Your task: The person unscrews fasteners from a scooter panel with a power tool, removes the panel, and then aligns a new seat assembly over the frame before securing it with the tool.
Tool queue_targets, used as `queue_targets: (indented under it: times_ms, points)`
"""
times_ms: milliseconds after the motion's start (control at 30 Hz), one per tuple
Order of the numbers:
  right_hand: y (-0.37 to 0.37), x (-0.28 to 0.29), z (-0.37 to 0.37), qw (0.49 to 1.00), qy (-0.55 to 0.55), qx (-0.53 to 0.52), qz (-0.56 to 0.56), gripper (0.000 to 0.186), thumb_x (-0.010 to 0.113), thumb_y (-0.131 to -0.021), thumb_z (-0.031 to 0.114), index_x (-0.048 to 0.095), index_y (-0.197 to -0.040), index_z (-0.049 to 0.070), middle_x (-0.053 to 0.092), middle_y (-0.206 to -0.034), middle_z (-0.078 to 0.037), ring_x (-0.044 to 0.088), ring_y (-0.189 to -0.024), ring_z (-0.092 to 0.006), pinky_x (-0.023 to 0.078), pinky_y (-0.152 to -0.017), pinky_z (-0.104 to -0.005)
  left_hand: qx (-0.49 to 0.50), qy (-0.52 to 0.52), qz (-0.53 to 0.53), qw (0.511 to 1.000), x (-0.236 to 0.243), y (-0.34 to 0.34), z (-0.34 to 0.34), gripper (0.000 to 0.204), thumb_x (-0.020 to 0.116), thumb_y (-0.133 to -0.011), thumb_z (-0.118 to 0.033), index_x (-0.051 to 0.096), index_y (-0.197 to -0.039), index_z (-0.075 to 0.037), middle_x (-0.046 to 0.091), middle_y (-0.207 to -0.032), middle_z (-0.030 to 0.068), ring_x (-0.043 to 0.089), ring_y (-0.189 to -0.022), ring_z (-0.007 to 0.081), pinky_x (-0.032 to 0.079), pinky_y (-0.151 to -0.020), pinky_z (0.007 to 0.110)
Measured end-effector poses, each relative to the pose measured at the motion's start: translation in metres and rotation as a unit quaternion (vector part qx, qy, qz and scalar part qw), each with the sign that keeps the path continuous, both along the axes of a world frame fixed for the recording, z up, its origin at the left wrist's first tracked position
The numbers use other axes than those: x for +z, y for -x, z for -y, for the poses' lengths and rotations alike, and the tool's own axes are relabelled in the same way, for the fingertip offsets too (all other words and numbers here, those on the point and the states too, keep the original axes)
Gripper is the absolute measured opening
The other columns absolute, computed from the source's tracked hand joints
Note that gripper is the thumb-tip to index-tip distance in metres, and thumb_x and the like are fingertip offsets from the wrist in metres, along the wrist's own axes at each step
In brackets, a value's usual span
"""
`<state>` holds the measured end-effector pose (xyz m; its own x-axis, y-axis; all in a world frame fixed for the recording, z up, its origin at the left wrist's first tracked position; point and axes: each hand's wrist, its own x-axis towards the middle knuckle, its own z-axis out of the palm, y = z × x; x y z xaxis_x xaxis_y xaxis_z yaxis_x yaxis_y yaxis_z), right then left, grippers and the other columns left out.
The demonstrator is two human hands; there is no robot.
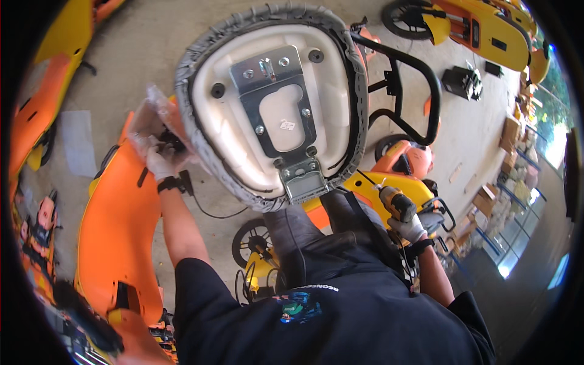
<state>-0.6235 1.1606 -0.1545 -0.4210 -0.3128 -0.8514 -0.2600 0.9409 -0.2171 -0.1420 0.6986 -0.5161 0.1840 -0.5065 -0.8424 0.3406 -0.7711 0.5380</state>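
Observation:
A scooter seat (331, 79) is tipped up before me, its white underside showing and grey cover gathered round the rim. A silver metal bracket (307, 112) is fixed on that underside, with a hinge plate (306, 184) at its lower end. My gloved left hand (160, 162) is left of the seat, at a crumpled clear plastic bag (149, 125). Its fingers are bent in near dark pieces there; what they grip is unclear. On the right, my gloved right hand (410, 229) is closed round a yellow-and-black power screwdriver (396, 202), its long bit pointing up-left toward the seat.
A large orange body panel (118, 225) lies along my left side. Behind the seat juts a black tubular rack (423, 76). Yellow-and-orange scooters (480, 36) stand at the far right. Cardboard boxes (510, 131) line the right wall. A black box-shaped part (462, 82) rests on the floor.

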Motion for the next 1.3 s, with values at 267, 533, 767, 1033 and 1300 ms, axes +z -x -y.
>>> queue_targets:
  times_ms: [267, 533, 767, 1033, 1300]
  points:
    - [0.033, 0.001, -0.012, 0.992, 0.067, 0.099, -0.040, 0.051, 0.069, -0.068, 0.027, 0.058, -0.113, 0.005, 0.064, -0.106, -0.019, 0.060, -0.102, -0.0340, 0.047, -0.088, -0.0372, -0.241, 0.203, 0.139, 0.939, 0.200, 0.099, -0.038, 0.011, 0.058, -0.086, -0.018, 0.061, -0.088, -0.007, 0.058, -0.070, 0.0028, 0.055, -0.062, 0.0184, 0.048, -0.061, 0.032]
    - [0.033, -0.005, -0.019, 0.994, 0.094, 0.051, -0.029, 0.037, 0.072, -0.069, 0.023, 0.065, -0.100, 0.004, 0.069, -0.092, -0.014, 0.066, -0.089, -0.0277, 0.051, -0.078, -0.0344, -0.745, 0.306, 0.301, 0.510, 0.316, 0.245, -0.144, 0.040, 0.064, -0.082, -0.036, 0.060, -0.109, -0.008, 0.064, -0.102, 0.0149, 0.063, -0.092, 0.0316, 0.050, -0.078, 0.042]
    - [0.046, -0.047, -0.079, 0.991, 0.103, 0.078, -0.034, 0.041, 0.072, -0.068, 0.025, 0.064, -0.102, 0.005, 0.068, -0.093, -0.015, 0.065, -0.089, -0.0295, 0.050, -0.078, -0.0355, -0.830, 0.241, 0.356, 0.355, 0.320, 0.268, -0.182, 0.070, 0.076, -0.071, -0.044, 0.047, -0.117, 0.000, 0.052, -0.111, 0.0193, 0.062, -0.095, 0.0333, 0.052, -0.080, 0.039]
    - [0.053, -0.076, -0.124, 0.983, 0.099, 0.137, -0.072, 0.028, 0.067, -0.075, 0.019, 0.066, -0.099, 0.006, 0.068, -0.090, -0.017, 0.064, -0.089, -0.0335, 0.050, -0.076, -0.0360, -0.791, 0.281, 0.421, 0.343, 0.332, 0.263, -0.197, 0.056, 0.075, -0.073, -0.032, 0.050, -0.115, -0.005, 0.055, -0.106, 0.0164, 0.063, -0.092, 0.0296, 0.053, -0.073, 0.038]
    - [0.060, -0.109, -0.141, 0.985, 0.116, 0.107, -0.072, 0.025, 0.060, -0.078, 0.016, 0.067, -0.100, 0.006, 0.068, -0.094, -0.018, 0.064, -0.096, -0.0347, 0.050, -0.078, -0.0374, -0.736, 0.400, 0.480, 0.260, 0.322, 0.259, -0.209, 0.016, 0.049, -0.086, -0.012, 0.058, -0.099, -0.008, 0.065, -0.076, 0.0102, 0.066, -0.062, 0.0239, 0.052, -0.053, 0.036]
